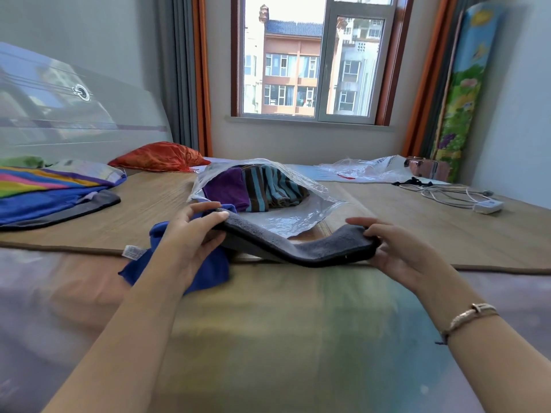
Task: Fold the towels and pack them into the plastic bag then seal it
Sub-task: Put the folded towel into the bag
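Bedroom, daylight from a window (pixel 313 58) in the far wall; work surface is a bed with a woven mat (pixel 149 210) laid over a pastel sheet (pixel 268 338).

Far left: stack of folded bedding (pixel 44 192), rainbow-striped over blue, set well aside from the work. Behind it, an orange cushion (pixel 156 158) near the headboard.

Left of centre: blue towel (pixel 205 269), care label showing, lying loose at the mat's near edge and partly under the left hand (pixel 190 236), probably waiting its turn.

Left hand: fingers curled over one end of the folded grey towel (pixel 298 248), thumb beneath, gripping it.

Centre: grey towel spans both hands, sagging in the middle; it is held by its two ends, apparently to keep the fold intact while it is carried to the bag.

Just beyond: clear plastic bag (pixel 298 219), mouth facing the person and lying open, so the load can slide straight in. Inside already: a purple towel (pixel 228 186) and a brown-and-blue striped towel (pixel 274 186). Bag unsealed.

Right hand (pixel 399 248): grips the towel's other end, fingers wrapped over the top edge; a bracelet (pixel 468 317) sits on the wrist.

Far right: a second crumpled plastic bag (pixel 366 168), a white charger and cable (pixel 465 198), a rolled patterned play mat (pixel 465 93) upright in the corner.
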`<state>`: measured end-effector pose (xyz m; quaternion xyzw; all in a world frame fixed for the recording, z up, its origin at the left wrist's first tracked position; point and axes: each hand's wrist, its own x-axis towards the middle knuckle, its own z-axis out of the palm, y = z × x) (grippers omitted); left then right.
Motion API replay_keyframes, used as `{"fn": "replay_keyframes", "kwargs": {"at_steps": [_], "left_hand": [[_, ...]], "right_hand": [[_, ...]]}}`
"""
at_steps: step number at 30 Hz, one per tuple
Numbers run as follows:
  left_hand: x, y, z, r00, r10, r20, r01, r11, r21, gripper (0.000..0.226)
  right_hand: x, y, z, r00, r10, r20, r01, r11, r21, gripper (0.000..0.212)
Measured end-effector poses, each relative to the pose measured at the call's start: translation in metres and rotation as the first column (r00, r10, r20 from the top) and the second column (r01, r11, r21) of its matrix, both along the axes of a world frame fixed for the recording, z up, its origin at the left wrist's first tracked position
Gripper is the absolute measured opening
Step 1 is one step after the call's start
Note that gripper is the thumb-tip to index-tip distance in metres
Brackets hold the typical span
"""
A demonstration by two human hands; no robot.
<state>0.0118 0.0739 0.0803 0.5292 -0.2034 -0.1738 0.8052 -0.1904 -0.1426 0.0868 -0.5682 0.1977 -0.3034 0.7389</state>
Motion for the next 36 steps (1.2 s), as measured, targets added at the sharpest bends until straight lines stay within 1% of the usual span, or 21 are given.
{"fn": "replay_keyframes", "kwargs": {"at_steps": [2,4,6,7,9,10,11,12,14,15,16,18,19,22,24,26,28,30,32,34,36], "left_hand": [[0.001,-0.003,0.001,1.0,0.003,0.003,-0.003,0.999,-0.054,0.042],[0.0,-0.006,0.002,1.0,-0.005,-0.017,0.003,0.989,-0.145,0.06],[-0.003,-0.008,0.004,0.999,-0.016,-0.032,0.008,0.973,-0.23,0.071],[-0.005,-0.008,0.005,0.999,-0.023,-0.039,0.012,0.967,-0.254,0.074],[-0.008,-0.01,0.006,0.996,-0.057,-0.063,0.037,0.96,-0.277,0.069],[-0.012,-0.011,0.007,0.994,-0.07,-0.08,0.046,0.962,-0.27,0.059],[-0.016,-0.012,0.007,0.994,-0.069,-0.09,0.045,0.968,-0.248,0.048],[-0.022,-0.013,0.009,0.996,-0.045,-0.076,0.028,0.979,-0.202,0.039],[-0.031,-0.013,0.01,0.999,0.009,0.038,-0.006,0.995,-0.096,0.024],[-0.036,-0.013,0.011,0.993,0.01,0.117,-0.004,0.999,-0.045,0.019],[-0.041,-0.012,0.013,0.98,-0.009,0.199,0.008,1.0,0.007,0.015],[-0.05,-0.009,0.016,0.944,-0.095,0.315,0.071,0.994,0.086,0.01],[-0.054,-0.008,0.018,0.93,-0.147,0.338,0.115,0.987,0.112,0.007],[-0.061,-0.005,0.02,0.911,-0.258,0.321,0.218,0.963,0.156,0.01],[-0.062,-0.003,0.022,0.92,-0.298,0.254,0.263,0.951,0.16,0.019],[-0.06,0.0,0.025,0.912,-0.355,0.205,0.32,0.929,0.187,0.032],[-0.058,0.002,0.026,0.88,-0.405,0.25,0.338,0.901,0.271,0.037],[-0.056,0.004,0.026,0.876,-0.383,0.293,0.301,0.909,0.287,0.041],[-0.053,0.003,0.025,0.907,-0.318,0.276,0.26,0.938,0.227,0.048],[-0.051,0.004,0.025,0.937,-0.258,0.234,0.227,0.962,0.152,0.046],[-0.048,0.004,0.024,0.953,-0.236,0.19,0.223,0.971,0.086,0.042]], "right_hand": [[0.002,0.009,0.005,0.997,0.072,0.03,-0.069,0.994,-0.081,0.047],[0.005,0.02,0.008,0.985,0.164,0.061,-0.148,0.966,-0.211,0.055],[0.009,0.029,0.008,0.976,0.217,0.018,-0.19,0.89,-0.415,0.062],[0.011,0.034,0.007,0.977,0.211,-0.036,-0.196,0.811,-0.551,0.063],[0.019,0.044,0.004,0.982,0.122,-0.144,-0.188,0.575,-0.796,0.062],[0.023,0.049,0.002,0.984,0.053,-0.17,-0.175,0.462,-0.87,0.059],[0.028,0.053,0.0,0.986,-0.007,-0.164,-0.15,0.372,-0.916,0.052],[0.031,0.056,-0.001,0.99,-0.047,-0.133,-0.112,0.312,-0.943,0.042],[0.035,0.063,0.0,0.994,-0.094,-0.05,-0.023,0.267,-0.963,0.02],[0.036,0.066,0.001,0.994,-0.113,-0.013,0.018,0.268,-0.963,0.012],[0.036,0.068,0.003,0.991,-0.132,0.018,0.054,0.276,-0.96,0.01],[0.037,0.071,0.005,0.988,-0.148,0.05,0.094,0.306,-0.947,0.016],[0.038,0.073,0.006,0.988,-0.145,0.049,0.095,0.326,-0.94,0.018],[0.039,0.076,0.008,0.994,-0.104,0.018,0.06,0.418,-0.907,0.015],[0.041,0.076,0.008,0.996,-0.088,-0.007,0.037,0.493,-0.869,0.012],[0.043,0.072,0.006,0.993,-0.117,-0.022,0.041,0.514,-0.857,0.019],[0.045,0.069,0.003,0.988,-0.152,-0.027,0.056,0.519,-0.853,0.021],[0.045,0.067,0.002,0.989,-0.143,-0.036,0.05,0.556,-0.83,0.021],[0.044,0.066,0.002,0.993,-0.098,-0.063,0.013,0.631,-0.775,0.022],[0.039,0.063,0.0,0.992,-0.01,-0.126,-0.082,0.71,-0.7,0.022],[0.035,0.059,-0.005,0.974,0.072,-0.213,-0.193,0.754,-0.628,0.027]]}}
